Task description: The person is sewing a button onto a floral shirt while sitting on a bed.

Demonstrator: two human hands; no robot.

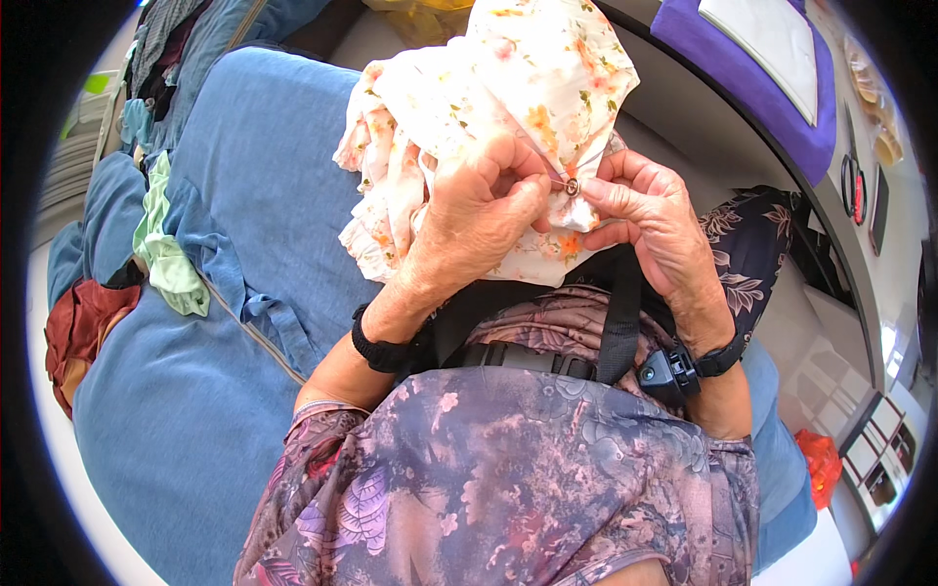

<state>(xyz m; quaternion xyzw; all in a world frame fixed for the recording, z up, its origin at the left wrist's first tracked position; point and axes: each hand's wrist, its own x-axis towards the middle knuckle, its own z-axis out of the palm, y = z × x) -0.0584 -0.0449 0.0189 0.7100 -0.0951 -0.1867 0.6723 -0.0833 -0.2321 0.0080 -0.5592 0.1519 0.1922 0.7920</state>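
A white garment with an orange and pink floral print (pixel 454 95) lies bunched over my lap. At its lower right edge is a small round button (pixel 572 187), between my two hands. The thumb and index finger of my left hand (pixel 487 198) are pinched together just left of the button, with a fine thread running from them towards it. Whether a needle is in that pinch is too small to tell. My right hand (pixel 648 212) grips the cloth beside the button, its thumb at the button's right side.
I sit on a blue-covered sofa (pixel 242 146). A light green cloth (pixel 165 249) and a brown-red cloth (pixel 84 322) lie to the left. On the table at the right are a purple cloth (pixel 817 146), scissors (pixel 852 192) and a dark flat object (pixel 879 209).
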